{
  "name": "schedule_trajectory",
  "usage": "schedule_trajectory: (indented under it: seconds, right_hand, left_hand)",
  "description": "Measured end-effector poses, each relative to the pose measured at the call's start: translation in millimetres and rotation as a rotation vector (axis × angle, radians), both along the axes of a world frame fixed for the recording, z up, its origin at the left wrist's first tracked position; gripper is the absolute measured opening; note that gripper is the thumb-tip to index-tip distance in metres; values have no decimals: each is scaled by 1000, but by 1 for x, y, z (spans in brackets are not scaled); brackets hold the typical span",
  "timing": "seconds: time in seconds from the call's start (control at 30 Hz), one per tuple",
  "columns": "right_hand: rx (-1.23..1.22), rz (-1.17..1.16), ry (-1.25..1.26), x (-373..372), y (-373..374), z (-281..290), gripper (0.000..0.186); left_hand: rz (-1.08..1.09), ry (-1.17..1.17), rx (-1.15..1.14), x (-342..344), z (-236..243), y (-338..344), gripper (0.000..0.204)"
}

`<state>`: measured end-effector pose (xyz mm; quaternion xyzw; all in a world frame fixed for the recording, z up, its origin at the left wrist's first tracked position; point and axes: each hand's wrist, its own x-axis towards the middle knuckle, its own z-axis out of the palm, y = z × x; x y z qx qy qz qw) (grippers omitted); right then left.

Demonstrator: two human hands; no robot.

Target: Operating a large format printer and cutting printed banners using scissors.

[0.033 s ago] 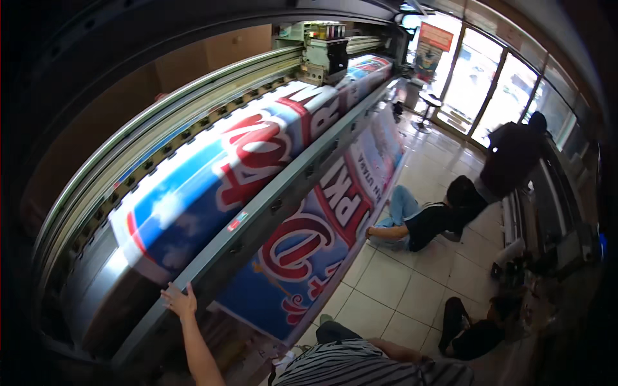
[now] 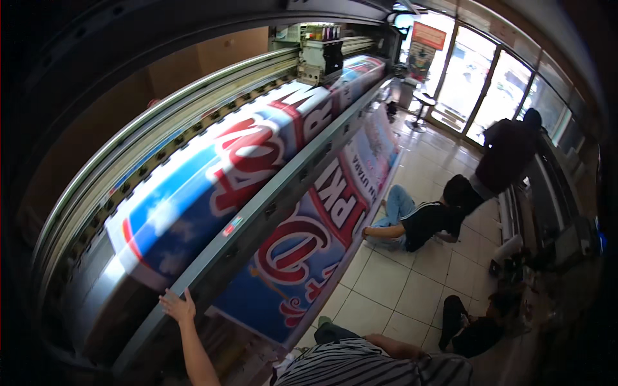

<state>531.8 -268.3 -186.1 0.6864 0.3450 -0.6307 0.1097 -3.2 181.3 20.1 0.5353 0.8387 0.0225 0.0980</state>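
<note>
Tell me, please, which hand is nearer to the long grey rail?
Left. The left hand is at the near end of the grey rail, seemingly touching it. The right forearm is farther right, beside the striped shirt; its hand is hidden.

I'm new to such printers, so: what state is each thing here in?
Left hand: open, fingers spread, at the grey rail
Upper banner: curved over the printer
Lower banner: hanging below the rail
Print carriage: on its track; motion unclear
Stool: upright
Glass doors: open or shut unclear
</note>
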Motion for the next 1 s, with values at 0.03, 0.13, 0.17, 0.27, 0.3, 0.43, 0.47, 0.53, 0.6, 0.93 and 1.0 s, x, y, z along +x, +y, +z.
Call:
schedule_trajectory:
  seconds: [0.03,0.13,0.17,0.27,0.3,0.43,0.47,0.53,0.6,0.93,1.0]
  right_hand:
    - [31,276,-144,7,22,-3,51]
    - [177,863,-93,27,113,-9,53]
    - [148,942,-84,22,148,-8,52]
    - [451,781,-37,8,268,21,49]
    - [531,802,-29,2,307,39,49]
    - [877,672,-32,-52,438,128,56]
    - [1027,639,-22,-68,465,149,69]
    - [1340,681,-151,-103,502,182,72]
    - [1311,756,-213,-137,541,205,90]
    - [1056,890,-332,-203,567,202,124]
    - [926,842,-253,-202,574,204,124]
  left_hand:
    - [-29,34,-27,1,3,-1,94]
    - [-103,15,-159,-6,12,-2,103]
    - [-120,3,-203,-9,13,-1,111]
    - [-108,13,-312,-16,10,9,129]
    - [-93,29,-337,-18,7,13,133]
    - [-44,73,-344,-20,-3,22,142]
    - [-1,52,-349,-18,-3,20,143]
    - [33,89,-334,-14,4,20,144]
    - [2,96,-374,-3,13,17,137]
    - [-93,-168,-440,48,12,24,140]
    - [-76,-145,-525,49,15,32,144]
